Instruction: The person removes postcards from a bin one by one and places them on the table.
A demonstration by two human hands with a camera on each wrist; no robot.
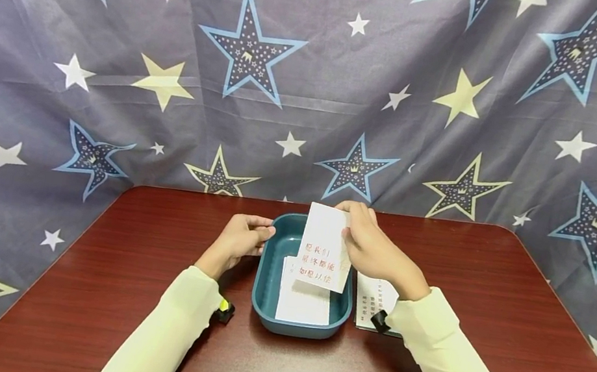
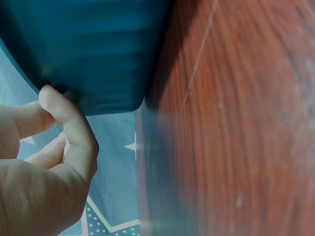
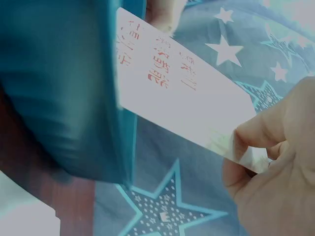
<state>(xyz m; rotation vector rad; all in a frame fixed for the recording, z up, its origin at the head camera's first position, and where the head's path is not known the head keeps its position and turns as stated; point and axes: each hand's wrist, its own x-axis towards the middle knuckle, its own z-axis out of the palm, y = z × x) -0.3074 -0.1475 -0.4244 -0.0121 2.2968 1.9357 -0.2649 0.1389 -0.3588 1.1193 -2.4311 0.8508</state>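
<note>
A teal plastic basin (image 1: 295,329) stands on the table at the centre of the head view. My left hand (image 1: 238,240) pinches its left rim, thumb and fingers meeting at the edge in the left wrist view. Over the basin my right hand (image 1: 377,246) holds a white card (image 1: 323,233) with red handwritten characters. In the right wrist view, thumb and fingers pinch the card (image 3: 182,93) near one end, while its other end reaches over the basin wall (image 3: 64,98). White cards (image 1: 304,309) lie on the basin floor, partly hidden beneath the held card.
Right of the basin lie more white cards (image 1: 371,300) with dark writing, partly covered by my right forearm. The reddish-brown wooden table (image 1: 147,240) ends at a grey curtain (image 1: 305,75) with stars. Black straps sit near both cuffs.
</note>
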